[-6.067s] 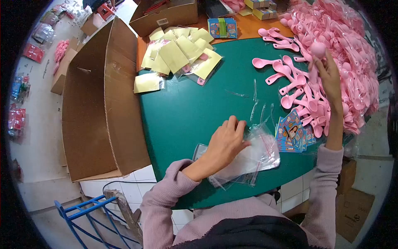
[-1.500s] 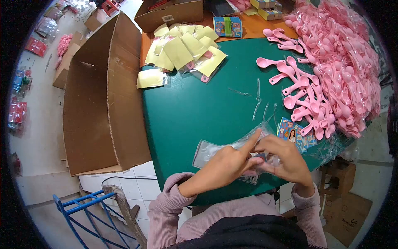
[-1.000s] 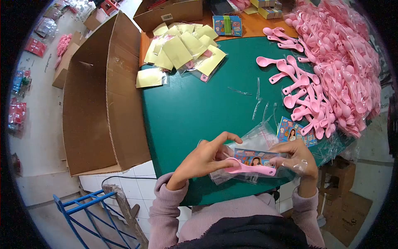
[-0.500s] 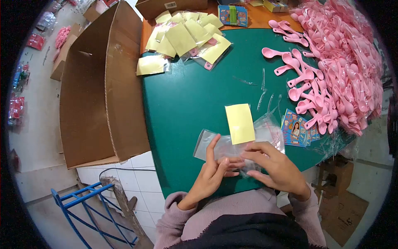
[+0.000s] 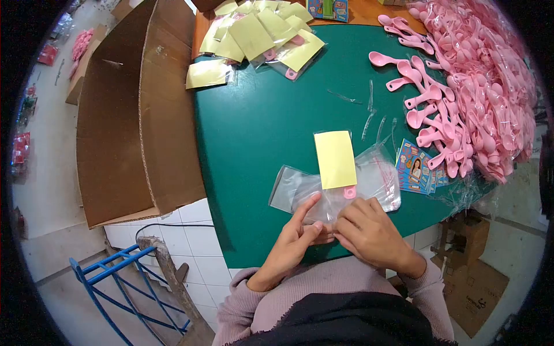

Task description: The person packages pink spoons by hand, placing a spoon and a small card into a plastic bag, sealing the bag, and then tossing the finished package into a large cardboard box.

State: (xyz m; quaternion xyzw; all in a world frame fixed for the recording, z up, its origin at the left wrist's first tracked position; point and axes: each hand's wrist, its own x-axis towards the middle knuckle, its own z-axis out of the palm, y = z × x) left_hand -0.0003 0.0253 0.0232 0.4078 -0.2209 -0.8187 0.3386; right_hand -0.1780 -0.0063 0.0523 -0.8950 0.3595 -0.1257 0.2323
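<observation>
Near the front edge of the green table lie several clear plastic bags (image 5: pixel 375 173). A yellow card (image 5: pixel 336 160) rests over them, with a pink handle end (image 5: pixel 350 192) showing just below it. My left hand (image 5: pixel 297 239) is at the lower edge of the bags, index finger stretched out, thumb and other fingers closed near the plastic. My right hand (image 5: pixel 369 233) is beside it, its fingers pinched together at the bag's lower edge. What exactly lies between the fingertips of each hand is too small to tell.
Loose pink spoons (image 5: pixel 430 104) and a big bagged spoon heap (image 5: pixel 485 86) lie at the right, with blue printed cards (image 5: pixel 414 167) nearer. Bags with yellow cards (image 5: pixel 251 37) are piled at the back left. A tall cardboard box (image 5: pixel 173 109) stands left, above a blue metal frame (image 5: pixel 118 262).
My right hand's fingers have drawn together and moved down off the yellow card, and the pink handle end now shows. The whole view has shifted slightly.
</observation>
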